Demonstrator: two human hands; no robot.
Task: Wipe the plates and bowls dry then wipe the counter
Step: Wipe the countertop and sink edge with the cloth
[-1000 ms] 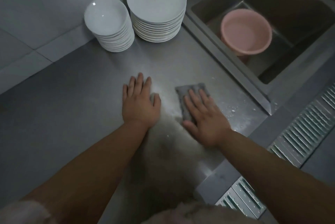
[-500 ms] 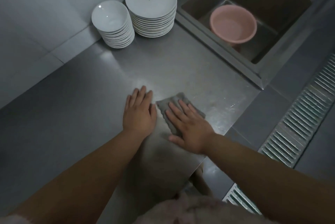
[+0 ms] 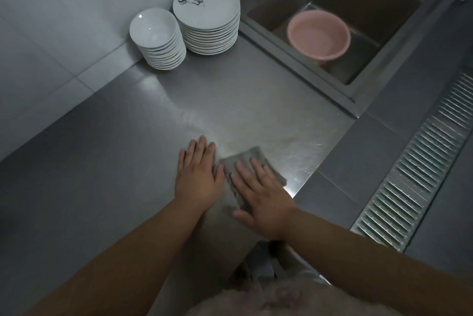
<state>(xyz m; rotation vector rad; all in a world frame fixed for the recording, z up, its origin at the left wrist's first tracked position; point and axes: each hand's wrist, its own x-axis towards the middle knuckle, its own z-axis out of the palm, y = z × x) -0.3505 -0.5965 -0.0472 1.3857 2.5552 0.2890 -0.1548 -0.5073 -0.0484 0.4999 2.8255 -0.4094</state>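
I am pressing my right hand (image 3: pixel 261 199) flat on the grey cleaning cloth (image 3: pixel 249 166), fingers straight and spread, palm covering the cloth's near part while its far corner is showing beyond my fingertips. My left hand (image 3: pixel 198 177) is lying flat on the steel counter (image 3: pixel 102 162) just beside the cloth, fingers straight and close together, thumb touching the cloth's edge. Both forearms are reaching forward from my body and angling in toward each other.

Well ahead of my left hand, against the tiled wall (image 3: pixel 64 21), a stack of white bowls (image 3: pixel 158 39) is standing, touching or nearly touching a stack of white plates (image 3: pixel 208 22), the top plate bearing black brush lettering. Ahead and to the right of my right hand, a pink plastic basin (image 3: pixel 318 34) is sitting in the steel sink (image 3: pixel 268 3). Just right of that hand the counter's edge is dropping off; beyond it a slotted metal drain grate (image 3: pixel 414 169) is running along the floor.
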